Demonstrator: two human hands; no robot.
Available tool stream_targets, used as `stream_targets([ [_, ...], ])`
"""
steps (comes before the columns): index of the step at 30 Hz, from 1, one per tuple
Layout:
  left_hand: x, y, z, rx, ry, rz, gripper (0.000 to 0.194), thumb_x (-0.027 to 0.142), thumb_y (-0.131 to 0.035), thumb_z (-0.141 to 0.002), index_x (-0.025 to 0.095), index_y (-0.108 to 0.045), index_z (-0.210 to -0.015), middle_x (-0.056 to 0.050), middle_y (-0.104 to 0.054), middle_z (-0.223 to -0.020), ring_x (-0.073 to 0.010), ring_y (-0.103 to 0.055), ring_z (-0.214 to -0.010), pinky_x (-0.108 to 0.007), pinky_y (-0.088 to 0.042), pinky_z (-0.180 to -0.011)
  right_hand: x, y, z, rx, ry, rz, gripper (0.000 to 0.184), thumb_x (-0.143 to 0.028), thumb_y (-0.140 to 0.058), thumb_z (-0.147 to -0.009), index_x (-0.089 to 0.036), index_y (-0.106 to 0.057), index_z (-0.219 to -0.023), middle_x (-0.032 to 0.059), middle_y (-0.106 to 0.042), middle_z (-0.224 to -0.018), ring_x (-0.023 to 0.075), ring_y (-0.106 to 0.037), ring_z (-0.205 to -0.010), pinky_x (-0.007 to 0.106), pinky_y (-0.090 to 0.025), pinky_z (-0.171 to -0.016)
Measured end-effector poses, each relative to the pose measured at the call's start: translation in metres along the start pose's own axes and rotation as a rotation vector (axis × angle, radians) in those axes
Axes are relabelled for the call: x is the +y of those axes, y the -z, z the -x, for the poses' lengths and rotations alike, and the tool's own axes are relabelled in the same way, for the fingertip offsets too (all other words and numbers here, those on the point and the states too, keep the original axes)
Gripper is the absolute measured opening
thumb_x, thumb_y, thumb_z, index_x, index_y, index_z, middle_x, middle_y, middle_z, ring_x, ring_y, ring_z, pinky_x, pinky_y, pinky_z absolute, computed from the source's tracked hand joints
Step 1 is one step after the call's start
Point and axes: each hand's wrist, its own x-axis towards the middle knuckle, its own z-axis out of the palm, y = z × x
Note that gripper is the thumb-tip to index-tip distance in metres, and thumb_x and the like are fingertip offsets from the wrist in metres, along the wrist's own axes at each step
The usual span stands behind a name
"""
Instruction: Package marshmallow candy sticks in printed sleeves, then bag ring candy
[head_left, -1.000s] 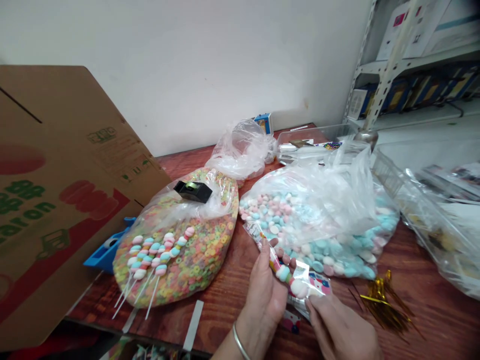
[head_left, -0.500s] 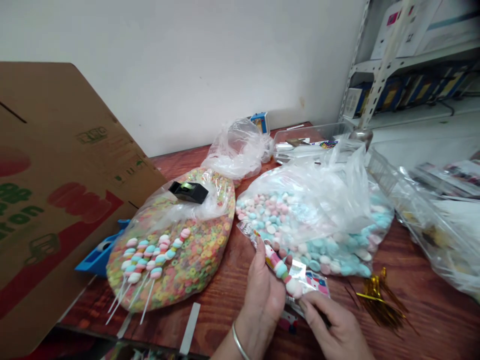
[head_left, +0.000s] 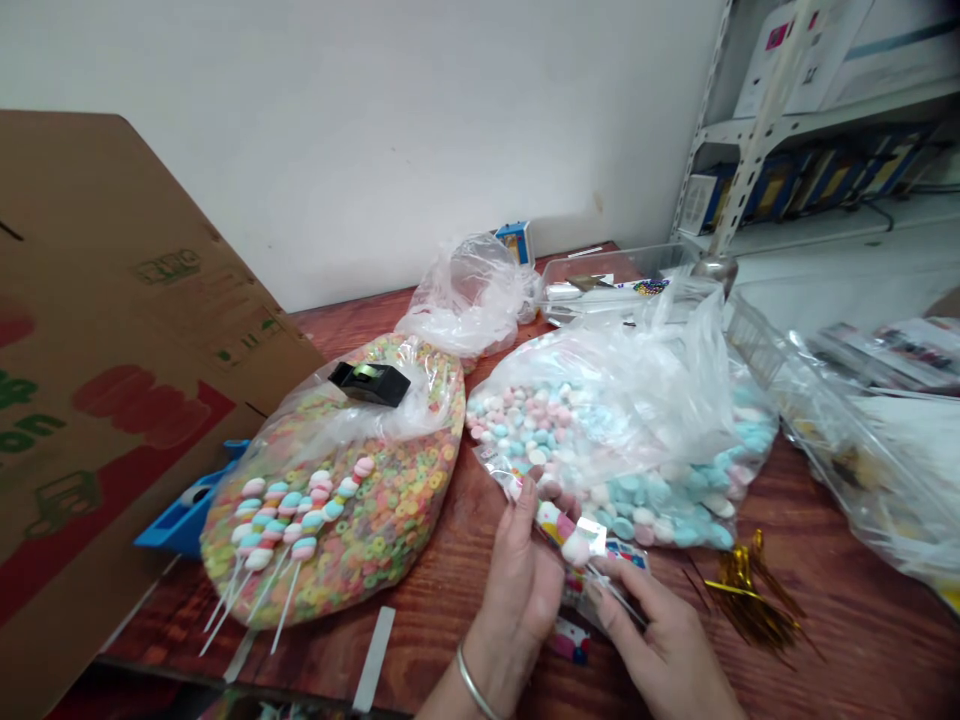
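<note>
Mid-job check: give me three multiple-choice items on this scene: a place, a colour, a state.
1. Where is the black tape dispenser? A on the bag of coloured cereal rings; B in the clear box; C on the shelf.
2. What colour are the twist ties? A blue; B gold; C white.
3. What is the left hand doing? A resting flat; B gripping the tape; C holding a cellophane packet.

1 A, it lies atop that bag. 2 B, metallic gold strands. 3 C, the packet is clasped in it.
</note>
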Motion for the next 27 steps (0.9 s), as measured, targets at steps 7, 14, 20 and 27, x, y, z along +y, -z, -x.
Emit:
stream_targets([
  [7,-0.012,-0.003,0.003,0.004,-0.015,-0.003,0.024,0.029,-0.068,-0.085,0.015,-0.062,-0.104,0.003,-0.056,-0.068,-0.0094,-0.055,-0.060,-0.026,-0.051,-0.070,0.007,-0.008,0.015,-0.016,0.032,0.119,0.036,-0.034,-0.035,-0.101,-0.020,-0.068,-0.101,0.0070,-0.074,-0.074,0.0194,-0.071,-0.060,0.023,-0.055,-0.059],
  [14,-0.032,0.001,0.022,-0.140,0.126,-0.063,0.035,0.041,-0.067,-0.085,0.015,-0.062,-0.108,-0.009,-0.069,-0.094,-0.0193,-0.065,-0.086,-0.033,-0.050,-0.082,0.009,-0.015,-0.001,0.066,-0.039,0.106,0.040,-0.039,-0.031,-0.102,-0.020,-0.066,-0.104,0.0073,-0.073,-0.073,0.0213,-0.070,-0.059,0.026,-0.053,-0.053],
  [20,-0.014,0.004,0.008,-0.182,0.099,-0.195,0.049,0.032,-0.072,-0.082,0.012,-0.056,-0.124,-0.012,-0.071,-0.095,-0.0224,-0.067,-0.089,-0.035,-0.049,-0.085,0.011,-0.013,0.004,0.025,-0.089,-0.037,0.037,-0.039,-0.033,-0.101,-0.022,-0.066,-0.102,0.0040,-0.070,-0.068,0.0194,-0.065,-0.055,0.025,-0.053,-0.058],
  [27,-0.039,-0.003,0.022,-0.114,0.083,-0.180,0.054,0.034,-0.075,-0.077,0.014,-0.059,-0.124,-0.011,-0.073,-0.089,-0.0255,-0.068,-0.091,-0.039,-0.051,-0.086,0.000,-0.020,-0.010,0.055,-0.167,-0.206,0.043,-0.044,-0.033,-0.100,-0.020,-0.065,-0.116,0.0124,-0.073,-0.103,0.0237,-0.069,-0.089,0.029,-0.054,-0.078],
])
